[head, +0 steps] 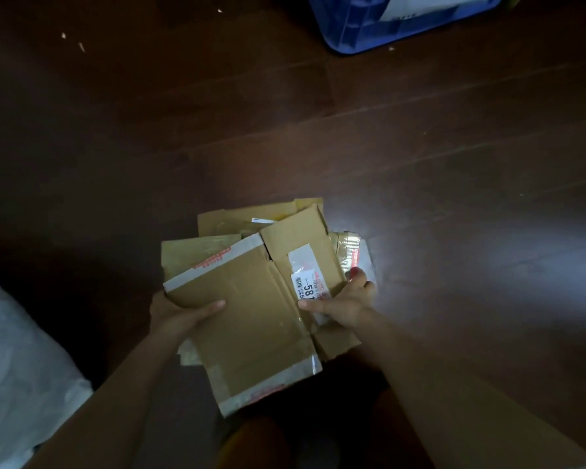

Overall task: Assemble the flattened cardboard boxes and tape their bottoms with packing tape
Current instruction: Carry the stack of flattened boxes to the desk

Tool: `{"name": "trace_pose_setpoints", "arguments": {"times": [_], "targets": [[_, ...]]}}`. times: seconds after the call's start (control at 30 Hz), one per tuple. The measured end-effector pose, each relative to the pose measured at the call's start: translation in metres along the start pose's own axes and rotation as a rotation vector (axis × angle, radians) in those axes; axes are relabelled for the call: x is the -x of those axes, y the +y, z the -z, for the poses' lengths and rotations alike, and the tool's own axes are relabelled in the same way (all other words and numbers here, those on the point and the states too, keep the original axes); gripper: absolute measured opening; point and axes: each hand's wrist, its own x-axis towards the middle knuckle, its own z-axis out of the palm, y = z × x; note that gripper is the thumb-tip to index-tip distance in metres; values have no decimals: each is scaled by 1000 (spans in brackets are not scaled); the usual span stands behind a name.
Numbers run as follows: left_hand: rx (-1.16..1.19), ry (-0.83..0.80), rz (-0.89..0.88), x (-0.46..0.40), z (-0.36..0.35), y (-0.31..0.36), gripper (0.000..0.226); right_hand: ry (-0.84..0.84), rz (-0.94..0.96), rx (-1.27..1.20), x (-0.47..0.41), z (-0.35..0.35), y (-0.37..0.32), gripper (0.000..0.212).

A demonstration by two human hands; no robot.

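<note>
- The flattened cardboard box, nearest the camera, is held low over the person's lap, above a stack of other flattened boxes on the floor.
- The left hand grips its left edge, thumb on top; the right hand pinches the right edge beside a white shipping label.
- It looks light and stiff yet creased; holding opposite edges should let it spring open.
- Old glossy tape strips edge the matte brown board.
- Dark wooden floor; blue plastic crate well apart.

free: I see open floor far and right | blocked: blue bin far right, white bag near left
</note>
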Motion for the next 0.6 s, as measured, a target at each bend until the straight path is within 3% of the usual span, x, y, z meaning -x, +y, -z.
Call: {"name": "trace_pose_setpoints", "arguments": {"times": [0.07,0.27,0.53,0.6], "targets": [[102,-84,76,16,-3,12,87,20,6,-148,-11,6,5,124],[275,-390,280,31,-9,28,44,-207,64,-264,-27,30,19,77],[304,-389,236,31,-28,46,59,-225,18,-476,-27,41,31,60],[329,-344,200,43,-31,58,53,-196,45,-488,-20,56,23,59]]}}
